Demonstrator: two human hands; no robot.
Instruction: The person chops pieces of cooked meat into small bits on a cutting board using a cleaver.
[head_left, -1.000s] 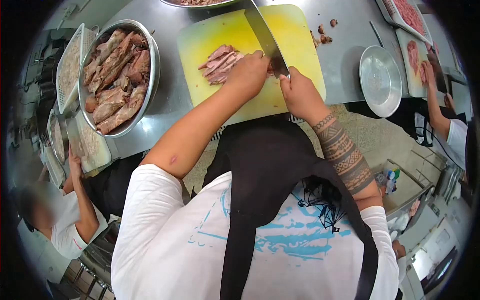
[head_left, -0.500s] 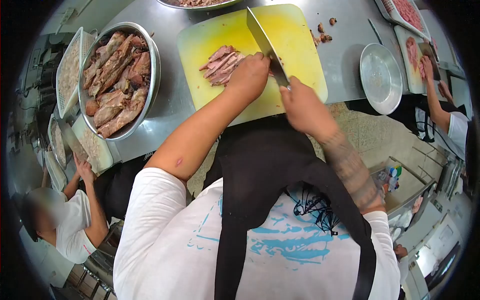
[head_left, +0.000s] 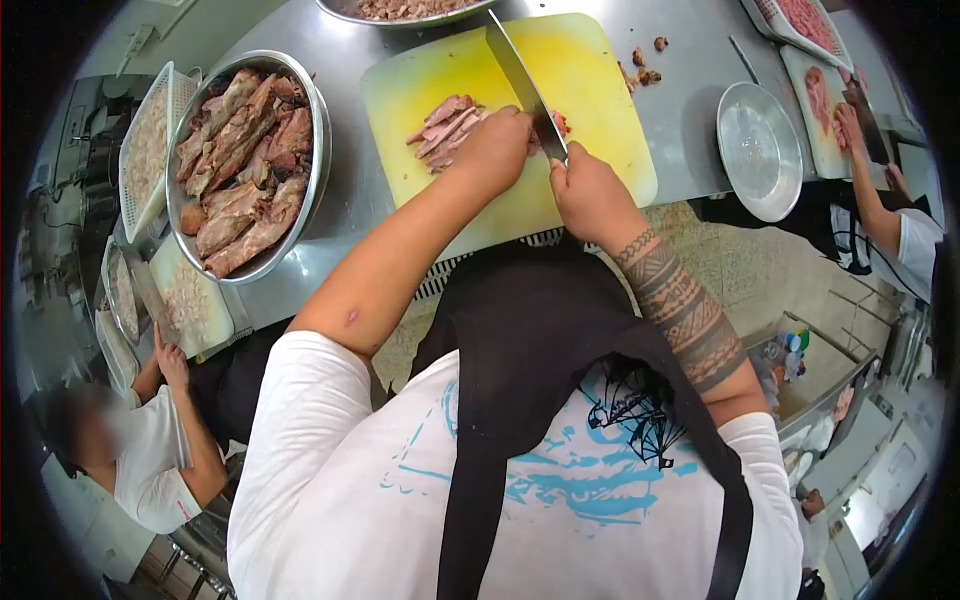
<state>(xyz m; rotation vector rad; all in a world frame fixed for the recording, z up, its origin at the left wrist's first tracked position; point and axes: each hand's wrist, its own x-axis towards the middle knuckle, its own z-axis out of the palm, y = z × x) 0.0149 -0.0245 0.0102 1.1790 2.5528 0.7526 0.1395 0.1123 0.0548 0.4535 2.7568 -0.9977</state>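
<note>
My right hand (head_left: 592, 195) is closed around the handle of a cleaver (head_left: 518, 75), whose broad blade stands on edge and points away from me. Just left of the blade, my left hand (head_left: 495, 150) has its fingers curled down on the meat; the fingertips and what lies under them are mostly hidden. Strips of cooked meat (head_left: 445, 125) poke out to the left of that hand. A small reddish piece (head_left: 560, 123) shows right of the blade. All of it lies on a yellow-stained cutting board (head_left: 590, 75).
A metal bowl (head_left: 324, 150) of large browned meat pieces stands left of the board. Another bowl (head_left: 345, 16) with chopped meat is at the top edge. Scraps (head_left: 648, 76) and a round metal pan (head_left: 760, 150) lie to the right. Co-workers with knives stand on both sides.
My right hand and the cleaver have shifted slightly up and left, closer to my left hand. The right arm was blurred and is now sharp. The whole view has shifted a little.
</note>
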